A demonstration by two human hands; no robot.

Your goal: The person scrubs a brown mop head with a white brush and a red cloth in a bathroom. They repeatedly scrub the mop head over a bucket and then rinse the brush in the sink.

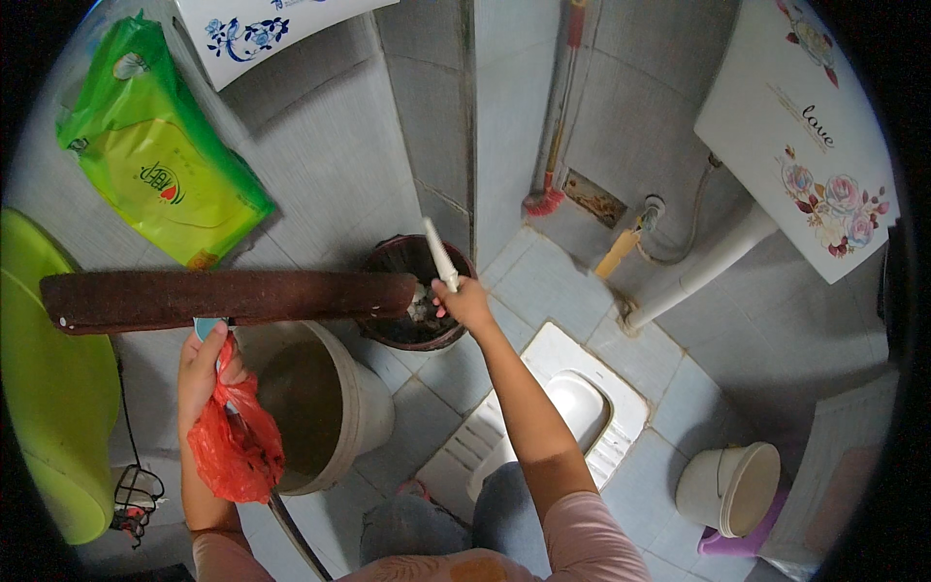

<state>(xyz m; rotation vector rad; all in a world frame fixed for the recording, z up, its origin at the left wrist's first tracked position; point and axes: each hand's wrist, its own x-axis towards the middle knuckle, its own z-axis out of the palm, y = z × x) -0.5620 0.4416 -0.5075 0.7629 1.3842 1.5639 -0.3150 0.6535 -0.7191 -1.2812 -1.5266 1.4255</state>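
My left hand (202,364) is closed around the pole just below the head of a flat mop (233,299), whose long brown fabric pad lies crosswise in front of me. A crumpled red plastic bag (238,436) hangs at the same hand; whether the fingers pinch it or it is tied to the pole, I cannot tell. My right hand (467,303) reaches over the dark trash bin (412,341) at its right side. Its closed fingers hold a slim white tapered stick (439,254), like a handle, pointing up and away. Pale litter shows inside the bin, beside the pad's right end.
A large white bucket (361,412) of murky water stands under the mop head. The squat toilet (582,388) lies in front of my knees. A green basin (48,407) and a green tissue pack (165,155) are at left, a red brush (545,199) and small bucket (729,490) at right.
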